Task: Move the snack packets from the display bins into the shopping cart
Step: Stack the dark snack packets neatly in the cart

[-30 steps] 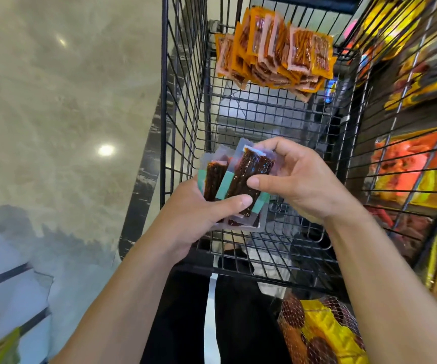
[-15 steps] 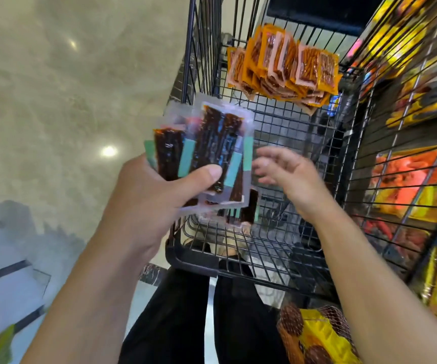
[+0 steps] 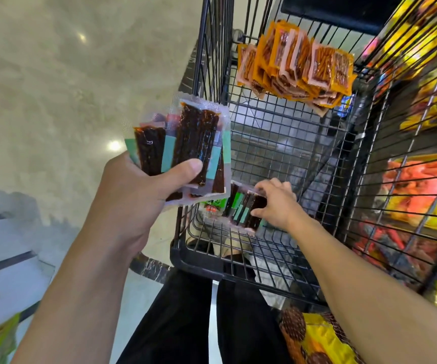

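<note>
My left hand [image 3: 144, 190] grips a fanned stack of clear snack packets [image 3: 186, 148] with dark strips and teal labels, held up over the left rim of the black wire shopping cart [image 3: 278, 143]. My right hand [image 3: 275, 203] reaches down inside the cart near its front, fingers pinched on one or two of the same dark packets [image 3: 243, 208] lying on the wire floor. A pile of orange snack packets [image 3: 296, 64] rests at the cart's far end.
Wire display bins [image 3: 417, 179] with bright yellow, orange and red packets stand right of the cart. A net bag of brown and yellow goods [image 3: 314, 340] lies at the lower right. A pale polished floor [image 3: 54, 88] stretches left. My black trousers show below.
My right hand left the stack and went down into the cart with dark packets. My left hand lifted the remaining stack up and to the left.
</note>
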`<state>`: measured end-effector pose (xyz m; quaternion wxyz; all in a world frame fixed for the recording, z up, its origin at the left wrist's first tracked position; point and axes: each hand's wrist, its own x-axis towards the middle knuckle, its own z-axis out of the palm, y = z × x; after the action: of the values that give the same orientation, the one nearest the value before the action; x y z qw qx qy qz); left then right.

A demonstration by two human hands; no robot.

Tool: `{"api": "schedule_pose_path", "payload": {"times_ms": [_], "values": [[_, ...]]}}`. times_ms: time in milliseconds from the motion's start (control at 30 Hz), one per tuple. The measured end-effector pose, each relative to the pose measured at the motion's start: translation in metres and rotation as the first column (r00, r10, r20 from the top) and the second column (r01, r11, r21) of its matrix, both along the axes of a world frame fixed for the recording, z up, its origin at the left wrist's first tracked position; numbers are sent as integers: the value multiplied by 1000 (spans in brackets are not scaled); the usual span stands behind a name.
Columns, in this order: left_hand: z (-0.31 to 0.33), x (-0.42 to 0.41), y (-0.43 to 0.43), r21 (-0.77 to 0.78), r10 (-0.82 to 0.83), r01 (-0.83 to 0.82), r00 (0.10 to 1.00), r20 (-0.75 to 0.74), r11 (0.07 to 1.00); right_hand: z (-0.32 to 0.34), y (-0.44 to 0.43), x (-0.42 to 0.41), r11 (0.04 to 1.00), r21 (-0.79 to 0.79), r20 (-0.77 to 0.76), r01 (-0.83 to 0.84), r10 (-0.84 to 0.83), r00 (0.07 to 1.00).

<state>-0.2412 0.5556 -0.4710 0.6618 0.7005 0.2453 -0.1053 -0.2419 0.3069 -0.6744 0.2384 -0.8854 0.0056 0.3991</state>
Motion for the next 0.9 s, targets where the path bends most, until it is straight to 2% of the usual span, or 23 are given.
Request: {"api": "schedule_pose_path", "payload": {"times_ms": [167, 267, 367, 500, 700, 900], "values": [[-5, -1, 3, 0, -4, 4, 1000, 1, 1000, 3, -8, -2, 969, 177, -86, 171, -158, 984], [-8, -1, 4, 2, 2, -2, 1000, -22, 1000, 17, -11, -10, 905, 284, -176, 317, -276, 945], [-5, -1, 3, 13, 16, -15, 998, -64, 1000, 44, -16, -17, 833, 365, -161, 417, -384, 909], [16, 0, 2, 2, -1, 1, 995, -99, 1000, 101, -26, -22, 755, 431, -104, 494, -503, 858], [80, 3, 1, -20, -44, 44, 998, -44, 999, 209, -43, -25, 554, 607, -84, 570, -668, 739], [149, 10, 9, -71, -143, 147, 988, 65, 987, 329, -45, -42, 486, 690, 56, 537, -775, 629]]}}
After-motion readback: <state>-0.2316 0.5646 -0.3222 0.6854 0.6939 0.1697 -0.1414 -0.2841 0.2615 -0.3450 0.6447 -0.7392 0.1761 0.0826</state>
